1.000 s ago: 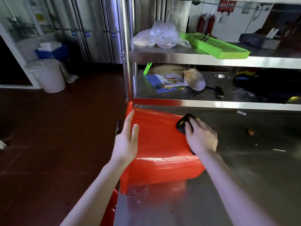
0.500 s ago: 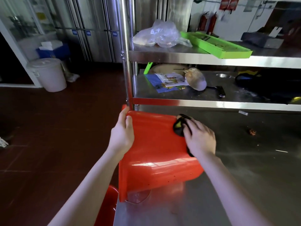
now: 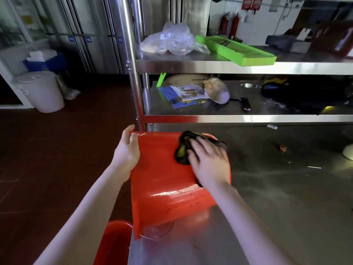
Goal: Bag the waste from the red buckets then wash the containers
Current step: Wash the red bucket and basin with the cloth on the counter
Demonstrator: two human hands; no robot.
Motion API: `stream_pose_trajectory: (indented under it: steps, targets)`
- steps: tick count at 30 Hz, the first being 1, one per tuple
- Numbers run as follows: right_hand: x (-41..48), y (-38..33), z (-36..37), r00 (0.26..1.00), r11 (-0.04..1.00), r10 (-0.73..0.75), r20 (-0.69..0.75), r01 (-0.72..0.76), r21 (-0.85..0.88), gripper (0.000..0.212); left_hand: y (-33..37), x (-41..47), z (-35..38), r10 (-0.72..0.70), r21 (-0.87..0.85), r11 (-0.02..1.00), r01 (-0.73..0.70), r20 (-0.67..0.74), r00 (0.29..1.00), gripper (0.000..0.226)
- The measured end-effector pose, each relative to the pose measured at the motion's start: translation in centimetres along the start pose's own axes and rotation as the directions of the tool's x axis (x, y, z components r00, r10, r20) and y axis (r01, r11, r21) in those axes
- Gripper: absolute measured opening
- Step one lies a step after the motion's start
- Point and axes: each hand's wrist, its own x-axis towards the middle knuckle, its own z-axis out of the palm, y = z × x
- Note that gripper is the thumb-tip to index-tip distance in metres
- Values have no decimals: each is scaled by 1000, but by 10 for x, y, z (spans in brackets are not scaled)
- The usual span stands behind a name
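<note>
A red bucket (image 3: pixel 164 180) lies on its side at the left end of the steel counter (image 3: pixel 277 197), its mouth toward me. My left hand (image 3: pixel 127 152) grips its far left edge, at the bucket's base. My right hand (image 3: pixel 208 161) presses a dark cloth (image 3: pixel 183 150) with a yellow patch flat against the bucket's upper wall. A second red bucket (image 3: pixel 112 243) stands below, beside the counter; only part of its rim shows.
Steel shelves rise behind the counter, holding a clear plastic bag (image 3: pixel 172 40), a green tray (image 3: pixel 236 50), papers (image 3: pixel 187 94) and a knife (image 3: pixel 245 104). A white lidded bin (image 3: pixel 41 90) stands on the red floor at left. Small scraps (image 3: pixel 283 147) lie on the counter.
My left hand slid from flat on the bucket's wall up to its far edge. My right hand and cloth shifted slightly along the wall. The bucket tilted a little.
</note>
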Motion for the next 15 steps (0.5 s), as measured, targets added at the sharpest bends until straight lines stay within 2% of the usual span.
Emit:
stream_pose_trajectory:
  steps: [3,5,7,9,12,13,15]
  targets:
    - [-5,50,-3,964,968,246,97,-249,28,37,3,-8,9,44,14,999,-44,4,999,39]
    - [-5,49,-4,949,953,297,107,-301,21,38,4,-10,15,62,-10,998,-62,-2,998,39]
    - [-5,18,-5,980,981,196,37,-196,-1,39,6,-9,20,34,-47,998,-34,2,999,38]
    - [-3,-30,-8,1000,999,-5,-19,6,46,40,7,-4,25,17,-26,999,-18,-32,999,39]
    - [-6,-83,-8,965,956,-264,-8,262,132,39,8,9,23,12,-31,999,-14,-65,998,40]
    - [-5,-90,-9,955,947,-295,6,292,136,39,8,12,20,-7,-43,999,5,-35,999,41]
    - [1,-89,-11,964,959,-262,37,255,125,40,8,15,16,-21,11,1000,21,-1,1000,44]
